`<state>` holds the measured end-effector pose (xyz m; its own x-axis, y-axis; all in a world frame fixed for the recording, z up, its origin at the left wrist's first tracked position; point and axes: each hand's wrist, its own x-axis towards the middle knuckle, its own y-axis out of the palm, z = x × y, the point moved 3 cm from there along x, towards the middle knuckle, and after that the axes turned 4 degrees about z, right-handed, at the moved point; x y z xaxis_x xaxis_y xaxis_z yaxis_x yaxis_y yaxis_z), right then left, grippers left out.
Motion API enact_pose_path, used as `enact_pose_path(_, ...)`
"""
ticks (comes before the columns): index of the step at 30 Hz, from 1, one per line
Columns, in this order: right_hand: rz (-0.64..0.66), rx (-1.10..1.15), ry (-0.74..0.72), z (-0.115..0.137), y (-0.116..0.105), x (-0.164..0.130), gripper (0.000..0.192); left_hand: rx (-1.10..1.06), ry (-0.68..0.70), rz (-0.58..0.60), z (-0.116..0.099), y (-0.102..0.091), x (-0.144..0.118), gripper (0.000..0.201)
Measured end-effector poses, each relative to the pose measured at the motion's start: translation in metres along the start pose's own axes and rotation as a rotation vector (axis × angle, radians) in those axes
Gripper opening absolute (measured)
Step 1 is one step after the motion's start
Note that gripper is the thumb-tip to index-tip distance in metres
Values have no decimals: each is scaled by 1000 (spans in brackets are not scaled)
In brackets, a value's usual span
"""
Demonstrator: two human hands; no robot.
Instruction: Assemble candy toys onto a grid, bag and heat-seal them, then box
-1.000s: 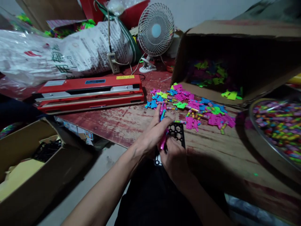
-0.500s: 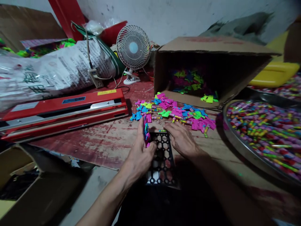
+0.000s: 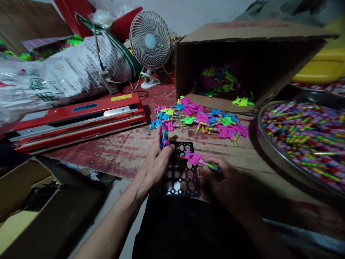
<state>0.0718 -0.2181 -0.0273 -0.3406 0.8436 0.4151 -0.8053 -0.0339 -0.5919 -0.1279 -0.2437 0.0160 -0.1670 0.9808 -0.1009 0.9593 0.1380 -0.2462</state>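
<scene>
My left hand grips a row of small pink and blue plastic pieces between thumb and fingers; their exact shape is hidden. Its thumb lies over the upper left edge of a black plastic grid with round and many-sided holes. Over the grid's right side, my right hand pinches a flat pink plastic piece joined to a thin stick of striped, coloured beads or candy. Just beyond both hands, a loose pile of pink, blue and green plastic pieces covers the table, several with such sticks.
An open cardboard box lies on its side behind the pile with more pieces inside. At right stands a wide metal basin full of coloured sticks. To the left are a red bag sealer, a fan and a lower cardboard box.
My right hand has drawn back from the pile's front towards me and now holds up a pink piece with its stick. My left hand keeps its row of pieces. The camera view has shifted slightly.
</scene>
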Motion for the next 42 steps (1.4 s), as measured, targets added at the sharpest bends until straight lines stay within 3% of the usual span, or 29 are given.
enact_pose_path(3,29,-63,-17,-13,11,-22,15,55,-47,-32,1,0,-2,75)
enact_pose_path(5,37,-213,-43,-13,13,-29,22,65,-3,-41,1,1,-2,74)
enact_pose_path(9,152,-592,-41,-3,14,-29,17,63,55,-48,0,4,-1,71)
enact_pose_path(12,217,-711,-21,-2,14,-24,20,52,8,-32,1,5,1,76)
enact_pose_path(16,269,-604,-24,-13,13,-19,26,-35,-22,5,4,0,0,86)
enact_pose_path(20,141,-403,-91,7,16,-17,23,-60,7,64,10,-8,-5,84)
enact_pose_path(22,75,-314,-111,26,26,-16,18,-56,18,123,10,-9,-7,79)
enact_pose_path(25,97,-110,-51,44,51,-14,16,-83,-32,170,8,-7,-10,76)
enact_pose_path(29,72,66,38,38,72,-13,16,-151,-44,171,8,-6,-9,74)
enact_pose_path(35,51,-119,-139,30,72,-22,15,-125,8,174,13,-5,-9,74)
enact_pose_path(38,-19,-223,-238,43,73,-24,15,-107,16,151,15,-5,-8,72)
enact_pose_path(42,62,-327,-242,62,83,-23,19,-195,33,156,20,-1,-4,74)
